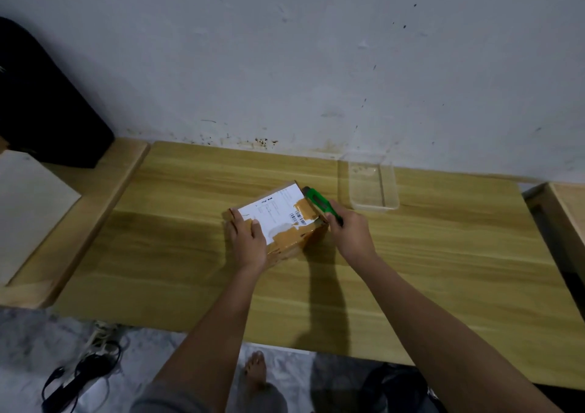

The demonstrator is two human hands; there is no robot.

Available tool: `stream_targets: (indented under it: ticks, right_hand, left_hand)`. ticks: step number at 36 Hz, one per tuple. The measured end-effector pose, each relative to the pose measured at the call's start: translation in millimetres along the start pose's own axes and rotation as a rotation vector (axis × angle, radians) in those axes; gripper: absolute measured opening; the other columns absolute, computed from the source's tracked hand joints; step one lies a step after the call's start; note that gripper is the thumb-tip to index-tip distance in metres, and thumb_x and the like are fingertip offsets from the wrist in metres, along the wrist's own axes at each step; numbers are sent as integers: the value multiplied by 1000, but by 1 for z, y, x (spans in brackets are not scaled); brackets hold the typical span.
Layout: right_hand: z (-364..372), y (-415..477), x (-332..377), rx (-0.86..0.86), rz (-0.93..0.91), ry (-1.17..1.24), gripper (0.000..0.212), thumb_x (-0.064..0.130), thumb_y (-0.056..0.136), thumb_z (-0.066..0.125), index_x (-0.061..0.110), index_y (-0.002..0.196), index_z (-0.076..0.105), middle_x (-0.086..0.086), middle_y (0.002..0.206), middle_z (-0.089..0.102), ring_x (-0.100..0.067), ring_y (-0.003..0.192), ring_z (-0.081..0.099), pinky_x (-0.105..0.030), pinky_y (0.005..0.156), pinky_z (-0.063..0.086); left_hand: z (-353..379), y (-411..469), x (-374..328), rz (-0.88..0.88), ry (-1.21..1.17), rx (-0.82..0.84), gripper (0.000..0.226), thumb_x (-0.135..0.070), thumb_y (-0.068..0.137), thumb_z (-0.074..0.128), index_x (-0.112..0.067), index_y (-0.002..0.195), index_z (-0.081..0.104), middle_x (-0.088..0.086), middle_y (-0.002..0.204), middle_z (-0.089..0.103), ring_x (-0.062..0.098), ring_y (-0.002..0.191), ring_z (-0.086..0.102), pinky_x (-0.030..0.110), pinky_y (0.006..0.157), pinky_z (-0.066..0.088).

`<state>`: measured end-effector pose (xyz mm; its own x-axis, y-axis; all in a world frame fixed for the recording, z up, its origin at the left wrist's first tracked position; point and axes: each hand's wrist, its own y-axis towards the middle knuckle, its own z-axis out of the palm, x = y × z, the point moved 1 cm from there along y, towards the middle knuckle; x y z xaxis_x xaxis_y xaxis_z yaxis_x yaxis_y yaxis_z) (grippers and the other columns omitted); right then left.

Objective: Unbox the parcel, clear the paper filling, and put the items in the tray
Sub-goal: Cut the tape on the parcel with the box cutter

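A small cardboard parcel (pixel 286 222) lies in the middle of the wooden table, sealed with brown tape and topped by a white shipping label. My left hand (pixel 248 238) presses flat on its near left corner, holding it down. My right hand (pixel 349 230) grips a green utility knife (pixel 319 203), whose tip rests along the parcel's right edge. A clear plastic tray (pixel 391 203) stands just beyond the knife near the wall, with nothing visible in it.
The table (pixel 443 270) butts against a stained wall. A lower wooden shelf (pixel 95 216) at the left carries a white board and a black case (pixel 47 105). Another wooden piece (pixel 566 210) sits at the right. Cables (pixel 82 371) and a bare foot show below.
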<state>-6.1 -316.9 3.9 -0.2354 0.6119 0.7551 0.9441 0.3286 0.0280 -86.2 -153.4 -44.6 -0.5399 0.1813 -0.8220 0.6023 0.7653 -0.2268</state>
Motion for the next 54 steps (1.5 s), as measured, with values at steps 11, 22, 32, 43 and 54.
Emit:
stream_targets:
  ticks: [11, 22, 32, 43, 54]
  right_hand:
    - [0, 13, 3, 60, 10, -117, 38, 13, 92, 50, 16, 130, 52, -21, 82, 66, -29, 67, 56, -34, 61, 44]
    - [3, 35, 18, 317, 58, -330, 43, 23, 95, 37, 34, 136, 38, -9, 99, 63, -20, 67, 59, -34, 61, 49]
    - [-15, 10, -6, 365, 122, -264, 46, 22, 92, 41, 39, 135, 40, -10, 111, 62, -22, 73, 52, -30, 63, 42]
    - [-52, -29, -25, 266, 166, -251, 41, 26, 91, 45, 44, 129, 46, -7, 92, 66, -20, 66, 55, -29, 57, 42]
    - [-41, -23, -25, 45, 228, -52, 43, 23, 92, 45, 46, 128, 46, -12, 77, 66, -24, 54, 53, -30, 49, 38]
  left_hand:
    - [-5, -1, -7, 22, 52, 20, 57, -27, 101, 31, -21, 150, 3, 12, 159, 1, 23, 147, 5, 32, 109, 23]
    - [-6, -3, -10, 20, 80, 29, 57, -27, 101, 31, -21, 150, 4, 11, 159, 3, 25, 146, 10, 33, 109, 25]
    - [0, -7, -13, -57, 62, -96, 56, -26, 99, 35, -23, 150, 11, 11, 152, 29, 38, 127, 41, 39, 99, 36]
    - [2, -21, -21, -109, -1, -97, 56, -26, 100, 34, -20, 150, 10, 17, 148, 34, 38, 126, 41, 39, 98, 35]
    - [-10, -31, -22, 119, 128, 139, 69, -28, 87, 61, -17, 146, 28, 11, 154, 17, 24, 140, 23, 30, 105, 32]
